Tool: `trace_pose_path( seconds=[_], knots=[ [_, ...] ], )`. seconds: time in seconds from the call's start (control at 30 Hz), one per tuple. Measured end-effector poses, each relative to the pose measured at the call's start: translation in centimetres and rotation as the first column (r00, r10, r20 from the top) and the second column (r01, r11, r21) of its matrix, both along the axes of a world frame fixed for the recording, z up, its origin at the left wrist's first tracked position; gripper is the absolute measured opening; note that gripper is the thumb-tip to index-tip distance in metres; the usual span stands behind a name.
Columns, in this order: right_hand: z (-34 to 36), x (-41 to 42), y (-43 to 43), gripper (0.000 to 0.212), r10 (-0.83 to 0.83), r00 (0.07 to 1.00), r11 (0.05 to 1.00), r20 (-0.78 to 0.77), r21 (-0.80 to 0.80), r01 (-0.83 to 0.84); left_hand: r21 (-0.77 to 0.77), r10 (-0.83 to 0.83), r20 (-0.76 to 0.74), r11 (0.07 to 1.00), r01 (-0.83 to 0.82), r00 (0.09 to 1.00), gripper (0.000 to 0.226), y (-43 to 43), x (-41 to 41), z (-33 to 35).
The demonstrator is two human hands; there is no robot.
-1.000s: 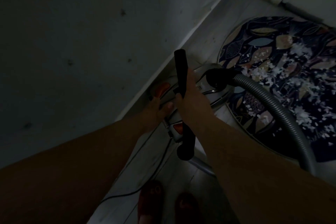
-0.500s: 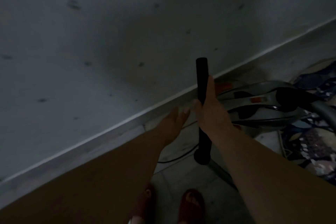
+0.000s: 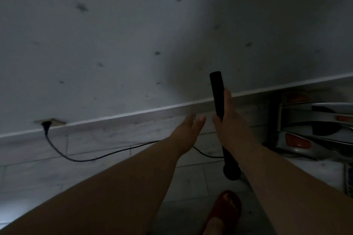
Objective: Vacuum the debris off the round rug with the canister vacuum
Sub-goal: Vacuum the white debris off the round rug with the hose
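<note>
**Q:** Location of the canister vacuum [image 3: 309, 129]?

**A:** Right edge of frame, on the tiled floor by the skirting, partly cut off. Power cord [image 3: 95, 158] plugged into the wall socket [image 3: 47, 122] at left.

**Q:** State of the hands?

**A:** Right hand [image 3: 229, 128] wrapped round the black wand [image 3: 216, 89] at mid-length. Left hand [image 3: 188, 129] released, fingers straight, holding nothing, just beside the right.

**Q:** Handling?

**A:** Wand judged stiff and light: keep hold at the mid-section for steering. Canister body judged heavy: drag along the floor rather than carry. Mind the slack cord near the red sandal [image 3: 225, 210].

**Q:** Rug?

**A:** Only a dark patterned sliver [image 3: 350, 181] at lower right, probably the rug. Debris not discernible.
</note>
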State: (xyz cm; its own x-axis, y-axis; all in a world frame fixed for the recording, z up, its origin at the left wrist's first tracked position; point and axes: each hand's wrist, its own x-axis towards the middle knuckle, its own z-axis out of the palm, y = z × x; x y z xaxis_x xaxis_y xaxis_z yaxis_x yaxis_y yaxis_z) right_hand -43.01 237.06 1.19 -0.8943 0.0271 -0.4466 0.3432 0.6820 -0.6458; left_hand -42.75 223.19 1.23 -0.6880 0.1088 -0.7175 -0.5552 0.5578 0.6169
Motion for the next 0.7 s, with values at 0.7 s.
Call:
trace_pose_path(
  seconds=[0.7],
  knots=[
    [1.1,2.0,-24.6,0.073,0.436,0.899,0.893,0.047,0.100,-0.438,-0.053,0.352,-0.077,0.933,-0.356,0.933,0.074,-23.7,5.9,0.0]
  ],
)
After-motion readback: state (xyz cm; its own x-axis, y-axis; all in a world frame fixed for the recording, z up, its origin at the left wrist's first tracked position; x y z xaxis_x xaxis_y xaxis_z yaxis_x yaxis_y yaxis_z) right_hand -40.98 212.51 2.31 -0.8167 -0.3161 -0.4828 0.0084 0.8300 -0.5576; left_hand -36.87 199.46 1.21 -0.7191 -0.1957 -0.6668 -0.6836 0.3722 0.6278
